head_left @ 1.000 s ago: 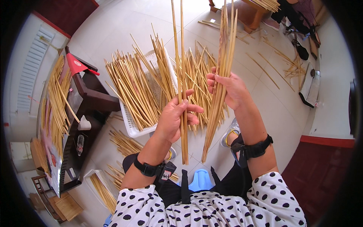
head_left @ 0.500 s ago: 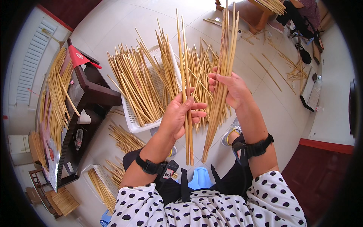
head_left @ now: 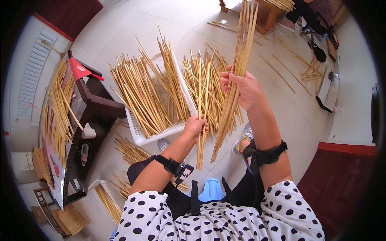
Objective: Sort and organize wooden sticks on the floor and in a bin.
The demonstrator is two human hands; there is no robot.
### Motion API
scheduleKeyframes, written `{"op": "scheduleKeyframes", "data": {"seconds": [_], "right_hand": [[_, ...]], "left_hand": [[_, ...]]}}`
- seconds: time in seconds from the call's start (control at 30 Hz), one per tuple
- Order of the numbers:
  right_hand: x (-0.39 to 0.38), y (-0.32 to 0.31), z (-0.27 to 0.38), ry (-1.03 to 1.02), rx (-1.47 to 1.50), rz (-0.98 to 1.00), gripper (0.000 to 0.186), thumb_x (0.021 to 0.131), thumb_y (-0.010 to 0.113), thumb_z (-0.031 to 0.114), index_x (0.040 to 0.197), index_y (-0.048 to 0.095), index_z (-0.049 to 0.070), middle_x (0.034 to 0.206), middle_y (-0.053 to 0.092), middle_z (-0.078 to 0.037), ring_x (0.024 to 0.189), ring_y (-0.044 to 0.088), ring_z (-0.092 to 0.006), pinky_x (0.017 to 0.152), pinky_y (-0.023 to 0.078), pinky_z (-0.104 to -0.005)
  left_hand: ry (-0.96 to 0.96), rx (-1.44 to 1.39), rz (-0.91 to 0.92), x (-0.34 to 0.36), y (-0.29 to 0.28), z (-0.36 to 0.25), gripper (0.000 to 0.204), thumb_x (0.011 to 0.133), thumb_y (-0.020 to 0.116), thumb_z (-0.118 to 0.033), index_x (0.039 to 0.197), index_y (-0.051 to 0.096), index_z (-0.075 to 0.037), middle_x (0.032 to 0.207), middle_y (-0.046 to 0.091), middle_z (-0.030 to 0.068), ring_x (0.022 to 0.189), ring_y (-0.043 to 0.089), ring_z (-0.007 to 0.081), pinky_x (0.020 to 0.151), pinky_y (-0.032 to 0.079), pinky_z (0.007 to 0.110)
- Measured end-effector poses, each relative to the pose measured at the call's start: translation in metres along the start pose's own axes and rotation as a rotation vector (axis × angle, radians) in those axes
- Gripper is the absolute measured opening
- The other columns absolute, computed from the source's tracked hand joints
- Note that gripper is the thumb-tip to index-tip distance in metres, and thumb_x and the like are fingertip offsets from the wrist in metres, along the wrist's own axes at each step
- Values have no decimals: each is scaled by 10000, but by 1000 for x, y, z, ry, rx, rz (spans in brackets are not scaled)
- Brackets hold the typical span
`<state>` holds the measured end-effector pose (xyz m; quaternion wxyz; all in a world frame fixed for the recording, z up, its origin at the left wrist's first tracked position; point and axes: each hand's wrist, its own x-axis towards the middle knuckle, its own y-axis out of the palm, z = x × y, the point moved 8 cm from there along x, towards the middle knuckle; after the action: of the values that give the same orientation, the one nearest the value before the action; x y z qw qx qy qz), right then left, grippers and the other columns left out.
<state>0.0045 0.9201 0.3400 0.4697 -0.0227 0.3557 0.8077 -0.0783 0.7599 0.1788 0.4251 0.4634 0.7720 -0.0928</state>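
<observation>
My left hand [head_left: 195, 127] is closed around a couple of thin wooden sticks [head_left: 206, 90], gripping them near their lower ends. They stand nearly upright in view. To its right, my right hand [head_left: 245, 91] grips a thicker bundle of long sticks [head_left: 225, 126], thumb across the front, slanting up to the right. Some of these sticks have dark brown patches. Beyond my left hand stands a white plastic basket [head_left: 140, 138] filled with many sticks [head_left: 140, 96]. Another heap of sticks [head_left: 192, 76] lies against the basket's right side, partly hidden behind the held ones.
A dark table [head_left: 100, 106] at left bears more sticks [head_left: 60, 108] and a red cloth-like piece [head_left: 78, 69]. A smaller white basket [head_left: 105, 188] sits lower left. Loose sticks [head_left: 277, 74] lie on the floor at right. Another person [head_left: 307, 14] is at the upper right.
My left hand's fingers, spread before, have closed round its sticks, and the hand sits lower, with the sticks drawn down. My right hand still holds its bundle. The view has shifted slightly.
</observation>
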Motion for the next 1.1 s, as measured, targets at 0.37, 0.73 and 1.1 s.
{"op": "scheduleKeyframes", "data": {"seconds": [0.37, 0.73, 1.1], "right_hand": [[0, -3, 0, 6, 65, 59, 213, 849, 476, -10, 1058, 441, 18, 912, 553, -119, 747, 574, -165, 639, 511, -280], [-2, 11, -16, 41, 91, 189, 275, 861, 507, 25, 1124, 428, 10, 961, 560, -115, 838, 583, -177, 730, 510, -291], [-9, 36, -29, 72, 147, 269, 213, 878, 458, 0, 1091, 468, 14, 953, 572, -104, 876, 571, -173, 729, 490, -281]], "left_hand": [[350, 185, -223, 60, -48, -35, 402, 878, 489, -94, 1257, 396, 3, 890, 562, 69, 841, 545, 122, 662, 458, 289], [437, -154, 169, -63, 55, -96, 167, 868, 575, -192, 972, 534, -67, 702, 521, -12, 488, 430, 53, 430, 324, 176], [372, -282, 92, -75, 42, -73, 153, 815, 653, -161, 871, 552, -61, 671, 534, -29, 489, 438, 41, 437, 344, 172]]}}
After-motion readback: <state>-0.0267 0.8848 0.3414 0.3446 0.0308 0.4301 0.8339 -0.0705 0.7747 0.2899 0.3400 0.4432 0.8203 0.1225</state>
